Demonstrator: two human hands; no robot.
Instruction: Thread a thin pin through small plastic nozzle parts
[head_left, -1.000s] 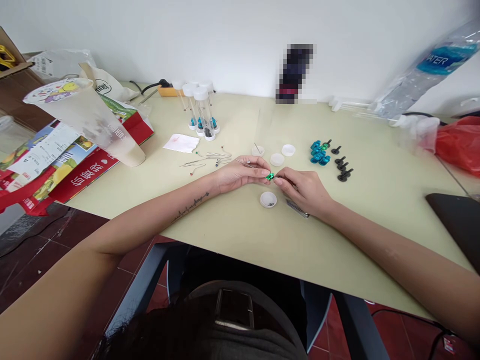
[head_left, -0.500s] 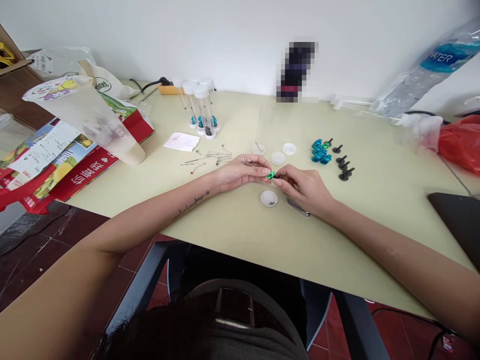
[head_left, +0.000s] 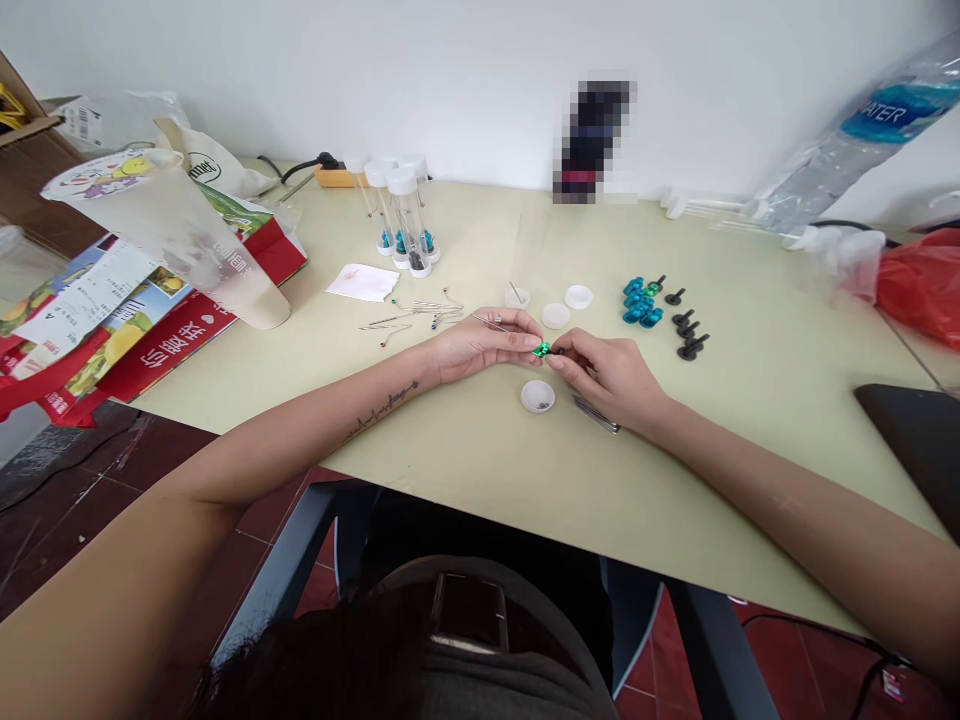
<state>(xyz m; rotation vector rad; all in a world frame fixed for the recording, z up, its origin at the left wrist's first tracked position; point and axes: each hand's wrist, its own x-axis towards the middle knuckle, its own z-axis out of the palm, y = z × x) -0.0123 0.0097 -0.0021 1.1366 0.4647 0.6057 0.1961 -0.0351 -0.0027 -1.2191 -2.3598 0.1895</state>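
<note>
Over the middle of the table, my left hand (head_left: 487,345) pinches a small shiny green piece (head_left: 541,349) between thumb and fingertips. A thin metal rod (head_left: 491,323) also lies across its fingers. My right hand (head_left: 607,372) is closed on a small black piece (head_left: 556,351) that meets the green one; most of it is hidden by the fingers. Below the hands stands a white cap (head_left: 538,397) with tiny dark bits inside. Beside my right hand lie several thin metal strips (head_left: 596,413). Blue pieces (head_left: 641,303) and black stemmed pieces (head_left: 685,326) lie to the right.
Clear tubes with white caps (head_left: 405,215) stand at the back left. Thin metal rods with coloured tips (head_left: 420,312) lie left of my hands, near a white paper scrap (head_left: 364,282). A drink cup (head_left: 172,235) stands at far left, a water bottle (head_left: 862,140) at back right.
</note>
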